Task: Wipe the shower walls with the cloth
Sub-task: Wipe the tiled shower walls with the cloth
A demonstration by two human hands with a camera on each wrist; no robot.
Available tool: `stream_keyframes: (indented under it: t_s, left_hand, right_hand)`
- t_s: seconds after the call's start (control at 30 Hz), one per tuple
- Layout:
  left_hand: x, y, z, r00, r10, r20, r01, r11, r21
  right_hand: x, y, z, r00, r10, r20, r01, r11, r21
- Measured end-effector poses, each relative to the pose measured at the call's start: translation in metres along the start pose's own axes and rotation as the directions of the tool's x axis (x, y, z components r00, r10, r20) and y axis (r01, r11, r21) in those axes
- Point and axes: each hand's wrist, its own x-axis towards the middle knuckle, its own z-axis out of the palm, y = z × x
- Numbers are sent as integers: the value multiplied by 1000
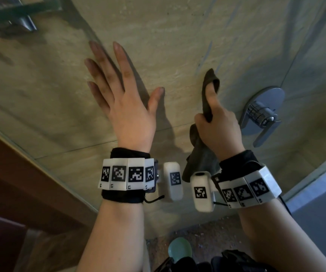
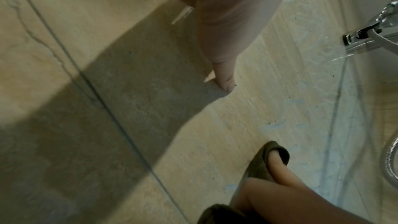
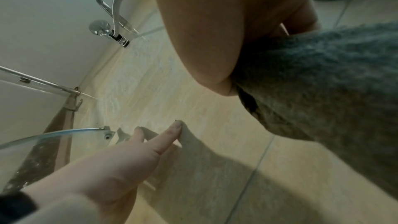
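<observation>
Two hands are up against the beige tiled wall (image 1: 174,36), the largest thing in view, crossed by thin grout lines and faint pale streaks. Left of it, a glass panel's edge (image 1: 40,165) runs down beside brown wood. Low on the wall to the right sits a chrome valve (image 1: 262,112) with its lever pointing down.

The left hand (image 1: 123,99) lies flat on the tile, fingers straight and spread, thumb out to the side, holding nothing; in the left wrist view one fingertip (image 2: 226,83) touches the surface. Just beside it, between it and the valve, the right hand (image 1: 219,130) is curled around the dark cloth (image 1: 199,160). One end of the cloth is draped over the extended forefinger, which points up at the wall; the rest hangs below the fist toward the wrist. Whether the covered fingertip actually touches the tile I cannot tell. Both wrists wear black bands with white marker blocks (image 1: 126,173).
</observation>
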Motion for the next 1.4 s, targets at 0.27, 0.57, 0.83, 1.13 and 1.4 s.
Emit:
stream_keyframes:
  t_s: [0.27, 0.57, 0.83, 1.13, 1.4]
  left_hand:
    - [-1, 1, 0, 1000, -6, 8, 6, 1000, 1]
    - [-1, 2, -1, 1000, -6, 13, 6, 1000, 9]
    - [-2, 1, -1, 1000, -4, 12, 4, 1000, 12]
    - [-2, 1, -2, 1000, 1, 18, -2, 1000, 18]
    - [-1, 0, -2, 1000, 1, 32, -2, 1000, 18]
  right_hand:
    - [-14, -6, 18, 983, -112, 143, 120, 991, -51]
    - [5, -4, -6, 997, -74, 0, 73, 990, -117]
    - [-5, -15, 13, 973, -184, 140, 198, 976, -93]
    - [9, -11, -6, 998, -51, -42, 48, 996, -72]
    - [3, -19, 3, 984, -154, 87, 158, 987, -40]
